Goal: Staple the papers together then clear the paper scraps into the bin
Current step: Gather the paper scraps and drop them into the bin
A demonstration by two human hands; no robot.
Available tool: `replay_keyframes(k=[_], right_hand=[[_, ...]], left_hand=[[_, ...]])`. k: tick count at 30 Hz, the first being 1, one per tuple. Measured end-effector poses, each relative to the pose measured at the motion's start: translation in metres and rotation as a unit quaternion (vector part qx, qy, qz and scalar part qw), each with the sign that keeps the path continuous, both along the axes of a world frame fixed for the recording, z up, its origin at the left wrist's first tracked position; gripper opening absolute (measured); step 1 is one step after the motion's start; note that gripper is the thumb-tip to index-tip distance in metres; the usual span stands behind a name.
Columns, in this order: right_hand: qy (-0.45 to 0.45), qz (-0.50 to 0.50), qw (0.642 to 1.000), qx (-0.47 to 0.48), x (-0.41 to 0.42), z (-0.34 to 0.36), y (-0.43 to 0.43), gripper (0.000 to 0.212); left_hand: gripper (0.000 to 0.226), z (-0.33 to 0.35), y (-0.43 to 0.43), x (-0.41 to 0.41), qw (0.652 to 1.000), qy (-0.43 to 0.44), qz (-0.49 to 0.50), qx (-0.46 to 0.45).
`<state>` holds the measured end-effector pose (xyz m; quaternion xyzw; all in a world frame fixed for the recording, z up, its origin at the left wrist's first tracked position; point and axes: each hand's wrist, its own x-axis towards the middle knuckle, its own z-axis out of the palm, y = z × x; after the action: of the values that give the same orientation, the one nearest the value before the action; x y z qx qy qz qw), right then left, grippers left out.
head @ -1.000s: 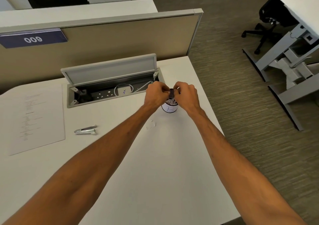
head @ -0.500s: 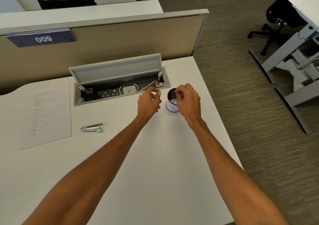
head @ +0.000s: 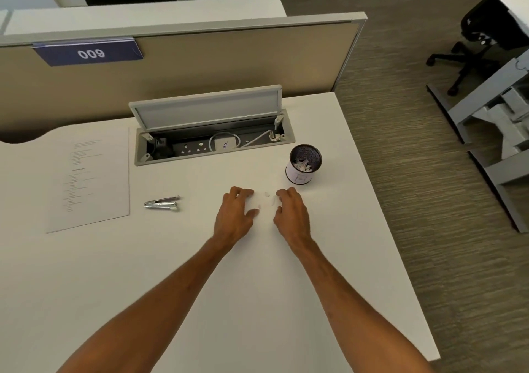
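Note:
Small white paper scraps [head: 266, 200] lie on the white desk [head: 257, 287] between my two hands. My left hand [head: 234, 215] rests on the desk just left of them, fingers loosely bent toward the scraps. My right hand [head: 290, 212] sits just right of them, fingers curved over their edge. Neither hand plainly holds anything. A small black mesh bin [head: 304, 164] with scraps inside stands behind my right hand. The printed papers [head: 88, 178] lie at the left, and the silver stapler [head: 162, 202] lies beside them.
An open cable tray [head: 211, 141] with sockets and a white charger is set into the desk behind the scraps, its lid raised. A beige partition [head: 200, 61] backs the desk. The desk's right edge drops to carpet; an office chair [head: 481, 38] stands far right.
Both hands have come down from over the bin's mouth to the desk in front of it, now flanking the scraps. The bin is uncovered.

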<state>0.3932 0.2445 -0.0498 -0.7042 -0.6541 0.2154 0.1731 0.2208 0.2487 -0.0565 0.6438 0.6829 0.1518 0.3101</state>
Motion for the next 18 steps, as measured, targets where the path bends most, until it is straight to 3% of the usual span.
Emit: replay_keyframes(k=[9,13,18], right_hand=[[0.028,0.04,0.999,0.019,-0.012,0.004,0.021,0.035],[-0.022,0.128,0.991,0.024,-0.006,0.0,0.025,0.037],[-0.079,0.195,0.977,0.041,0.001,-0.005,0.016,0.033]], left_hand=[[0.044,-0.006,0.009,0.011,0.999,0.008,-0.014,0.047],[0.042,-0.01,0.011,0.008,0.998,0.003,-0.017,0.057],[0.019,-0.014,0.01,0.002,0.996,0.002,-0.035,0.083]])
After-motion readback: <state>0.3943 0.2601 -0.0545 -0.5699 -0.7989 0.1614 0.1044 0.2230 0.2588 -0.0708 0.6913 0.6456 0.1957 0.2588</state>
